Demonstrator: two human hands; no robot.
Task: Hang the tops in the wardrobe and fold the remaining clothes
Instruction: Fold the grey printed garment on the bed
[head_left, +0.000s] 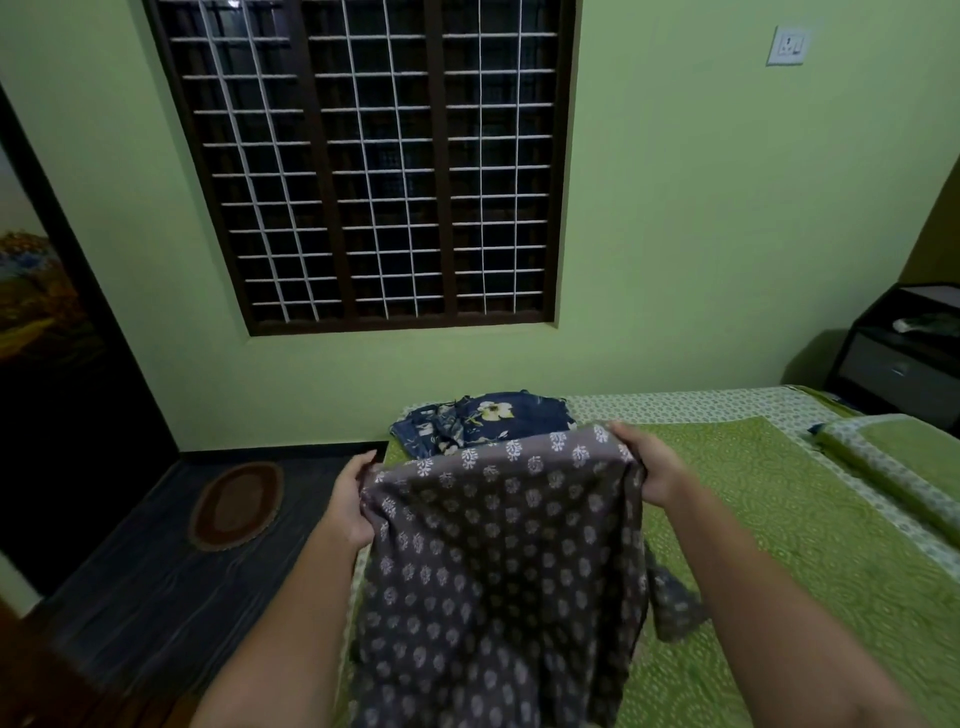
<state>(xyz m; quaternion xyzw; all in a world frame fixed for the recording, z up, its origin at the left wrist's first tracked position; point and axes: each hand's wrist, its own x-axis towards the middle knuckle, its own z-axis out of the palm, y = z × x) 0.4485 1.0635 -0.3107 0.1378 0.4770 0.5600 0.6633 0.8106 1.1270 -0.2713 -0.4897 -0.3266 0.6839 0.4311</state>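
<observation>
The grey printed garment (498, 561) hangs between my hands over the near edge of the bed (789, 525), which wears a green patterned cover. My left hand (349, 501) pinches one upper corner, my right hand (649, 462) pinches the other. A navy floral garment (483, 421) lies bunched on the bed's far end, below the barred window (374, 161) in the green wall. The dark bedside cabinet (898, 353) holds something pale I cannot make out.

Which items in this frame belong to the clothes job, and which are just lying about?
Job items:
grey printed garment, gripped by left hand and right hand
folded navy floral garment on the bed

Lying about:
oval floor mat
bedside cabinet
pillow
</observation>
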